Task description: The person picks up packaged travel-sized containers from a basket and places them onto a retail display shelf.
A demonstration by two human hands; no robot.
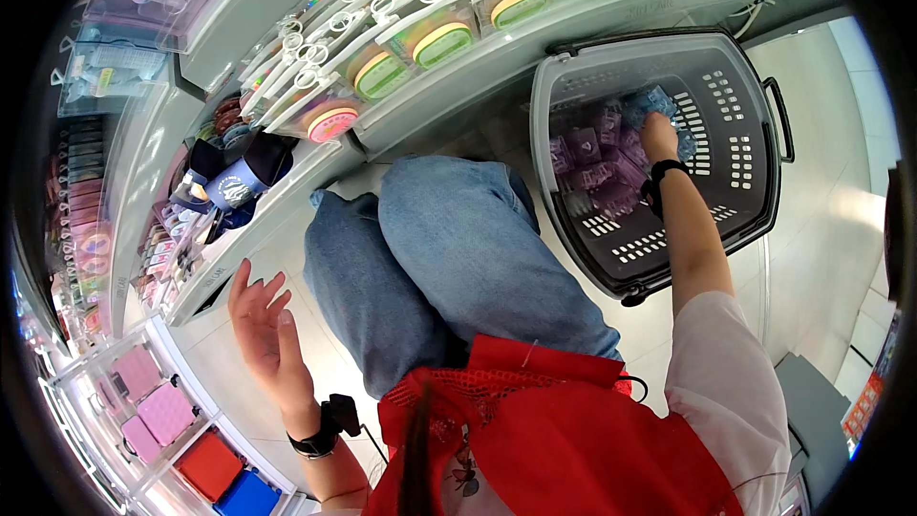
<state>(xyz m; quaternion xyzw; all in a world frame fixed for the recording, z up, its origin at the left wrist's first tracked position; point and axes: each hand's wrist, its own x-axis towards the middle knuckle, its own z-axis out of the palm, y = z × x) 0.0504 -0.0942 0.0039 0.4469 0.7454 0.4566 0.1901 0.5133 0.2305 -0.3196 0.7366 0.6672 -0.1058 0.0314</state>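
Observation:
My right hand (660, 137) reaches down into a dark grey plastic shopping basket (648, 236) on the floor, touching small clear blue packages (653, 104). Its fingertips are hidden among them, so a grip cannot be made out. Small clear purple packages (602, 161) lie heaped beside it at the basket's left side. My left hand (266, 330) is raised to the left of my knees, palm up, with its fingers apart and nothing in it.
Clear zip pouches (401, 50) with white ring pulls line the shelf ahead. Dark blue items (240, 179) sit on the lower shelf at left. Pink, red and blue cases (165, 414) stand on a rack at lower left. A black handle (781, 120) sticks out from the basket's right side.

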